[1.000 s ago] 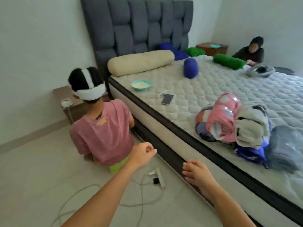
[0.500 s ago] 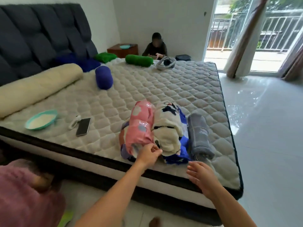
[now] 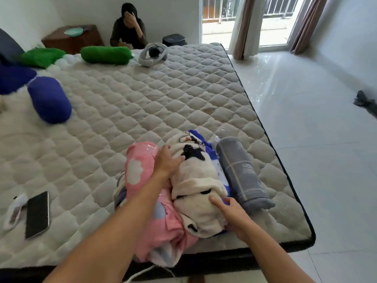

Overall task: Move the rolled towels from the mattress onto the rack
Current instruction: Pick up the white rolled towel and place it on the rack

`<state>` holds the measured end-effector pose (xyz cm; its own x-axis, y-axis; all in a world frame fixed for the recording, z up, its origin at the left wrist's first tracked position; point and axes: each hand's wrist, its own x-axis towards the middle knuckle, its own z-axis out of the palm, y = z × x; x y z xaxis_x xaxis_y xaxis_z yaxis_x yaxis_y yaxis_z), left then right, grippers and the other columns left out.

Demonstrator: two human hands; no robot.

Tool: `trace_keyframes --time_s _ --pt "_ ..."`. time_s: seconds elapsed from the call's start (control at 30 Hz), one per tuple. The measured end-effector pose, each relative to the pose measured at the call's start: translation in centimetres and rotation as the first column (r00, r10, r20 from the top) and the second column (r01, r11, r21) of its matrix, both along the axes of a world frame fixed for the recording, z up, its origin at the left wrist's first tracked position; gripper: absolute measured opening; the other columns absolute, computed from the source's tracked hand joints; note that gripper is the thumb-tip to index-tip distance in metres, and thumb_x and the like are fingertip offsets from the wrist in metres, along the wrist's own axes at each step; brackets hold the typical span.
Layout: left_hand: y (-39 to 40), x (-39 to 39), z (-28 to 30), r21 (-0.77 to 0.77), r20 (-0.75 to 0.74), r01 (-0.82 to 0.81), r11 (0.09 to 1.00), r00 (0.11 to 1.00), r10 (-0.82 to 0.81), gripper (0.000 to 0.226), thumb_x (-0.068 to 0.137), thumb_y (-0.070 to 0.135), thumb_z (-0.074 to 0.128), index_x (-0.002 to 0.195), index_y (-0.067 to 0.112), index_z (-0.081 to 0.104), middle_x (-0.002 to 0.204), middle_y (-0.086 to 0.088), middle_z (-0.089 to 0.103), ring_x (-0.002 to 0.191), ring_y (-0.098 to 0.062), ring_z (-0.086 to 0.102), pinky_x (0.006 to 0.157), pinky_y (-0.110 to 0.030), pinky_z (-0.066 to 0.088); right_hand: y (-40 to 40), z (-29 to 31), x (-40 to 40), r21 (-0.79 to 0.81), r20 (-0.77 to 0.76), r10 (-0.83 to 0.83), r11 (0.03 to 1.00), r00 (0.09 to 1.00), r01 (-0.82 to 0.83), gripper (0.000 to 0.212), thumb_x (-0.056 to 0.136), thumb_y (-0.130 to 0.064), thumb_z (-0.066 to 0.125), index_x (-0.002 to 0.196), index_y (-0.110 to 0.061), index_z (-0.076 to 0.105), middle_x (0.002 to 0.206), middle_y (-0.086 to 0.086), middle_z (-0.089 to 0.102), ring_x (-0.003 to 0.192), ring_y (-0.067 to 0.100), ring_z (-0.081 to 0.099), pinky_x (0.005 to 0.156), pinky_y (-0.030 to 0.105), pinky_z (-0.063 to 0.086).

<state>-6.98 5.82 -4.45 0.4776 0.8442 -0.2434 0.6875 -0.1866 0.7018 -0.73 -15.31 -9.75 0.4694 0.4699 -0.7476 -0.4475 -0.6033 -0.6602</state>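
my left hand (image 3: 167, 163) and right hand (image 3: 231, 209) lie open on the cream towel (image 3: 195, 180), gripping nothing. all rolls remain on the mattress (image 3: 163, 94) (no rack visible).

Both forearms are bare to the frame edge, left hand (image 3: 167, 162) and right hand (image 3: 234, 213) ungloved.

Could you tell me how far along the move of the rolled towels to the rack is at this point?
Nothing looks done: no rack is in view, and the pink cloud-print roll, the cream-and-black fleece roll and the grey checked roll all lie on the quilted mattress. In hand: the left hand and right hand rest on the cream roll, not lifting it. Left: carrying every roll over.
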Motion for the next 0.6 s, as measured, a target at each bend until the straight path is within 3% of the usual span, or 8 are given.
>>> trace_keyframes --time_s 0.13,0.27,0.33,0.43,0.5,0.6 --pt "2.7 1.7 -1.5 -0.057 -0.06 0.096 0.994 0.993 -0.1 0.071 0.081 0.035 0.071 0.139 0.007 0.042 0.14 -0.013 0.051 0.128 -0.029 0.049 0.104 -0.032 0.038 1.4 -0.4 1.0 -0.021 -0.122 -0.019 1.0 0.992 0.017 0.073 0.066 -0.057 0.075 0.127 -0.025 0.051 0.125 -0.001 0.06 0.108 0.023 0.06 0.08 0.043 0.056" --pt "3.9 2.4 -2.9 -0.035 -0.106 0.116 0.993 0.987 -0.119 0.068 0.08 0.035 0.071 0.137 0.01 0.046 0.138 -0.011 0.055 0.126 -0.028 0.051 0.101 -0.031 0.039 2.6 -0.1 1.4 0.021 -0.181 -0.014 1.0 0.983 0.018 0.041 0.081 -0.043 0.068 0.116 -0.023 0.061 0.11 0.002 0.071 0.098 0.021 0.067 0.075 0.04 0.057" --pt "4.2 2.8 -3.2 -0.024 -0.117 0.102 0.995 0.988 -0.104 0.055 0.08 0.033 0.07 0.126 0.01 0.055 0.128 -0.011 0.062 0.117 -0.029 0.057 0.092 -0.03 0.042 2.9 0.0 1.4 0.039 -0.184 -0.011 0.999 0.983 0.019 0.029 0.084 -0.038 0.066 0.108 -0.021 0.065 0.105 0.004 0.073 0.096 0.02 0.068 0.073 0.036 0.057" --pt "4.3 3.0 -3.1 -0.026 -0.122 0.095 0.995 0.988 -0.097 0.028 0.08 0.03 0.067 0.1 0.011 0.066 0.105 -0.014 0.07 0.098 -0.03 0.062 0.075 -0.028 0.041 2.9 -0.4 1.5 0.022 -0.187 -0.028 0.999 0.982 0.033 0.026 0.081 -0.033 0.069 0.103 -0.019 0.07 0.1 0.007 0.077 0.099 0.024 0.069 0.085 0.042 0.057" --pt "4.2 3.1 -2.8 -0.02 -0.126 0.096 0.995 0.987 -0.098 0.017 0.081 0.028 0.064 0.083 0.011 0.063 0.087 -0.012 0.065 0.084 -0.027 0.058 0.068 -0.027 0.037 2.9 -0.6 1.6 0.004 -0.173 -0.029 1.0 0.984 0.031 0.028 0.077 -0.029 0.069 0.101 -0.016 0.072 0.097 0.008 0.078 0.099 0.026 0.07 0.092 0.046 0.054" --pt "3.9 2.8 -2.2 -0.009 -0.117 0.081 0.997 0.99 -0.082 0.02 0.082 0.025 0.062 0.071 0.011 0.053 0.075 -0.009 0.055 0.075 -0.023 0.05 0.064 -0.028 0.034 2.7 -0.5 1.9 -0.001 -0.117 -0.023 1.0 0.993 0.023 0.031 0.074 -0.023 0.068 0.103 -0.01 0.072 0.096 0.012 0.077 0.098 0.029 0.07 0.093 0.049 0.053"
